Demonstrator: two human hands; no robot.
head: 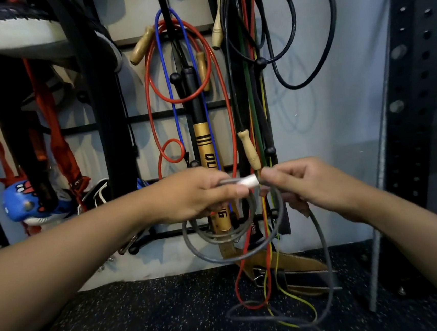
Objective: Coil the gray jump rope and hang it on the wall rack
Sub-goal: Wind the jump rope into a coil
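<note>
Head: rope handle (248, 181) lies horizontal.

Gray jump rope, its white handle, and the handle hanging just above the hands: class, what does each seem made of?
Gray jump rope: probably smooth PVC or rubber cord; it bends in soft loops.
White handle: likely plastic, plain matte.
Wooden handle: looks like pale turned wood.

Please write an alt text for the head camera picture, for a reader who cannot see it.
Two bare hands hold a partly coiled gray jump rope before a wall rack: the left hand grips the loops and a white handle, and the right hand pinches the rope beside it. The rope's loose end trails onto the dark speckled floor. Red, blue and black ropes hang on the rack.
</note>
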